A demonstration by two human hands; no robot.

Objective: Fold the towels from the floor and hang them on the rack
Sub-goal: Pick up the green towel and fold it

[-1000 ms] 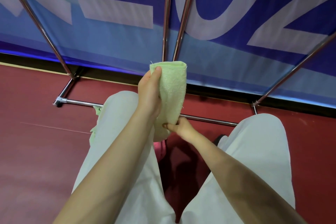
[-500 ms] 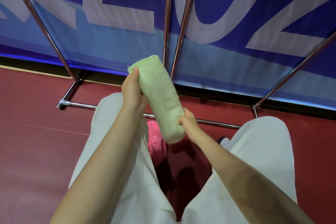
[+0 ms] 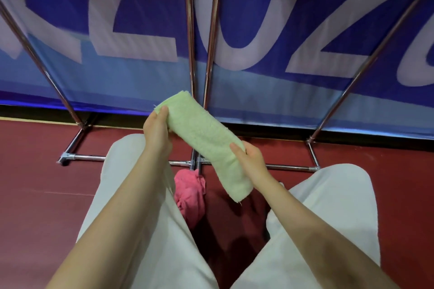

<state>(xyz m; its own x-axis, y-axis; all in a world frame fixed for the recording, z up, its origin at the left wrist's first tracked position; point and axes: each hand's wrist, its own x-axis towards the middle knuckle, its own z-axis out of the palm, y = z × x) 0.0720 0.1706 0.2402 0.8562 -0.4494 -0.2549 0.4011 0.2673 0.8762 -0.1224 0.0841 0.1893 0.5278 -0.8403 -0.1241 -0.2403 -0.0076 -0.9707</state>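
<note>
both hands, left hand (image 3: 156, 128) and right hand (image 3: 251, 157), grip a fluffy folded green towel (image 3: 204, 138).

On the blue banner (image 3: 145, 19) behind your rack you can read large white characters, cut off by the frame edges: an "L" left of the middle poles, then what looks like "0" or "U", then "Z" or "2". The rest runs out of view. You see no other readable text.
</note>
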